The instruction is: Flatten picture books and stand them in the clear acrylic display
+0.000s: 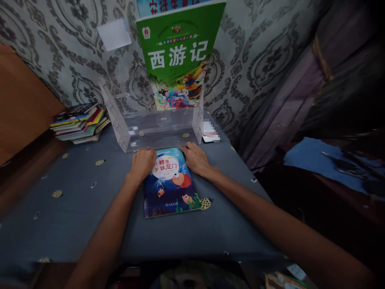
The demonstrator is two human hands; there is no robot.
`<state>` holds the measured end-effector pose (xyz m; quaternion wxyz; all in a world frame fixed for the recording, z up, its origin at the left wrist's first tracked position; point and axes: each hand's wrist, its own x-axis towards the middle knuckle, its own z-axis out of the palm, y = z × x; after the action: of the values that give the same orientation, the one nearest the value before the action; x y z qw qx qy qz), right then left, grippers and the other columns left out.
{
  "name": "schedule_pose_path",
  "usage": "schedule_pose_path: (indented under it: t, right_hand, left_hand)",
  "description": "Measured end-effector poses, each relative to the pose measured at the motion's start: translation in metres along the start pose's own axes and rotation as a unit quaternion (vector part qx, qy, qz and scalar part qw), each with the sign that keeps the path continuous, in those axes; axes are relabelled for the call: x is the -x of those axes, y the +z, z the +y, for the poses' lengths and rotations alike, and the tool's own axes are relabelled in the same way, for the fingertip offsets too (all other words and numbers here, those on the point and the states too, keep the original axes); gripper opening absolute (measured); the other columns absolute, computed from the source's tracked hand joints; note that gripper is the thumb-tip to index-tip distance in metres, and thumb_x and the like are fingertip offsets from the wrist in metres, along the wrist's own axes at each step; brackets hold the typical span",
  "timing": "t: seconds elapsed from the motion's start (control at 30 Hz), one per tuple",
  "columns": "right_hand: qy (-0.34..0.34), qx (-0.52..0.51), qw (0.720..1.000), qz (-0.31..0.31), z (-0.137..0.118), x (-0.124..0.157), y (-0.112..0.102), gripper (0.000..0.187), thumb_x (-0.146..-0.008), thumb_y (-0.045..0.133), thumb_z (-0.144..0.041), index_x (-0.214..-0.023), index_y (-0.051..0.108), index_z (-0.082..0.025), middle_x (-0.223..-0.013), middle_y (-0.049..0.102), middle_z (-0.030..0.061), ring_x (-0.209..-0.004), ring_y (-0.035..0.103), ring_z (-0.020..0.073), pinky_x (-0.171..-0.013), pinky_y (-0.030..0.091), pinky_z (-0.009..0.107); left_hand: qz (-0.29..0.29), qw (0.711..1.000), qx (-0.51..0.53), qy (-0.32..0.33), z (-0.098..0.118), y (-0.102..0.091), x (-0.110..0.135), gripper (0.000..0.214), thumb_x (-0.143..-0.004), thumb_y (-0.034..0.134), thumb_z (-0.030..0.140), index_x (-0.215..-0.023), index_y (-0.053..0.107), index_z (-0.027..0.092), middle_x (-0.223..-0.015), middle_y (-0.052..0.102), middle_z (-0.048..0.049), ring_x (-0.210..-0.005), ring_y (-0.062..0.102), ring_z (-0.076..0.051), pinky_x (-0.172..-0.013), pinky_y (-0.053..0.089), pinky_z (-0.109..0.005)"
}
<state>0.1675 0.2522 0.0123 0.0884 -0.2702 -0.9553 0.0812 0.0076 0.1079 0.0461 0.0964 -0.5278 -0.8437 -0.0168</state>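
Observation:
A blue picture book (168, 188) with orange fish on its cover lies face up on the cloth-covered table. My left hand (144, 162) is closed at the book's upper left corner, fingers curled. At the upper right corner, my right hand (195, 159) grips the edge, with its fingers bent. Just behind both hands stands a clear acrylic book stand (162, 120). A green book (180, 56) leans upright in its back part, with a blue book (168, 6) partly hidden behind it.
A stack of books (80, 122) sits at the back left, near a brown wooden panel (24, 100). Right of the stand lies a small white item (210, 131), partly blurred out. Past the table's right edge, a blue cloth (327, 164) has scissors on it. Patterned wallpaper backs the table.

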Motion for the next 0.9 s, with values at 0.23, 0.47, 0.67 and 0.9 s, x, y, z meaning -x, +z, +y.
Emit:
schedule_pose_path:
  t: [0.23, 0.47, 0.67, 0.9]
  right_hand:
    - [0.004, 0.004, 1.0, -0.001, -0.001, -0.001, -0.001, 0.043, -0.099, 0.038, -0.013, -0.135, 0.061, -0.019, -0.121, 0.059, 0.0136, -0.111, 0.053, 0.0257, -0.09, 0.043, 0.034]
    - [-0.006, 0.012, 1.0, 0.01, -0.001, 0.001, 0.001, 0.043, -0.099, 0.037, -0.012, -0.134, 0.061, -0.017, -0.121, 0.059, 0.0145, -0.111, 0.052, 0.0264, -0.091, 0.043, 0.036]
    - [-0.001, 0.019, 1.0, 0.013, -0.002, 0.002, 0.002, 0.04, -0.097, 0.037, -0.009, -0.128, 0.063, -0.014, -0.121, 0.059, 0.0159, -0.111, 0.052, 0.0274, -0.092, 0.043, 0.037]
    - [-0.001, 0.017, 1.0, 0.021, -0.003, 0.002, 0.002, 0.037, -0.096, 0.039, -0.008, -0.122, 0.064, -0.014, -0.12, 0.06, 0.0157, -0.111, 0.052, 0.0276, -0.092, 0.042, 0.038]
  left_hand:
    - [-0.002, 1.0, -0.011, -0.014, 0.003, 0.002, 0.001, 0.034, -0.102, 0.036, 0.025, -0.104, 0.069, 0.017, -0.111, 0.071, -0.0138, -0.107, 0.066, -0.028, -0.083, 0.05, -0.035]
    - [0.038, 0.998, 0.024, -0.046, 0.002, 0.007, 0.0, 0.033, -0.102, 0.038, 0.026, -0.097, 0.069, 0.018, -0.103, 0.072, -0.011, -0.096, 0.068, -0.025, -0.079, 0.047, -0.032]
    - [0.104, 0.989, 0.099, -0.032, -0.004, 0.017, -0.002, 0.03, -0.101, 0.04, 0.023, -0.089, 0.067, 0.017, -0.093, 0.071, -0.0095, -0.088, 0.065, -0.021, -0.076, 0.043, -0.03]
    - [0.131, 0.984, 0.122, 0.001, -0.008, 0.028, -0.003, 0.029, -0.099, 0.042, 0.025, -0.081, 0.064, 0.019, -0.087, 0.069, -0.0079, -0.085, 0.063, -0.021, -0.075, 0.041, -0.031]
